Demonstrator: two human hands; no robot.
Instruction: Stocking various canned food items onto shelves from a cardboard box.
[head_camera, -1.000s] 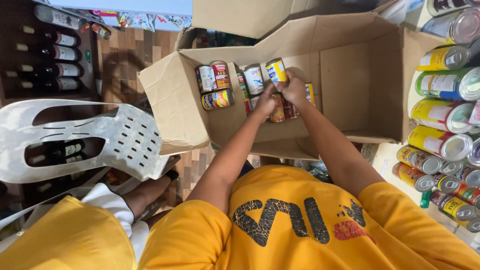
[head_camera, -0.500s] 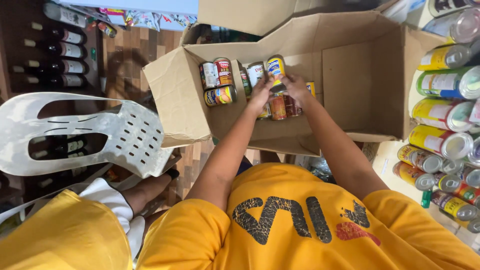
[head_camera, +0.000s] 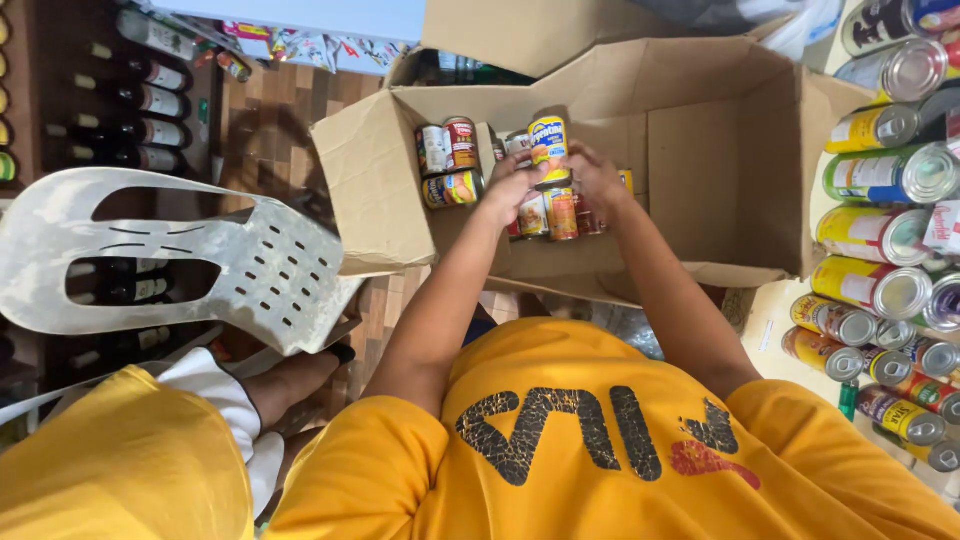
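Both arms stretch into the cardboard box (head_camera: 700, 150); left hand (head_camera: 512, 188) and right hand (head_camera: 598, 176) clasp a yellow-and-blue can (head_camera: 548, 143), fingers wrapped around it, above packed cans (head_camera: 450, 160).

Head camera, looking steeply down the wearer's front

One view only: it looks from above the yellow printed shirt (head_camera: 600, 450) along both forearms to the open brown cardboard box (head_camera: 700, 130), which sits close ahead at frame centre; beside the box, stacked tins (head_camera: 880, 230) fill the right edge and a white perforated plastic chair (head_camera: 180, 260) the left.
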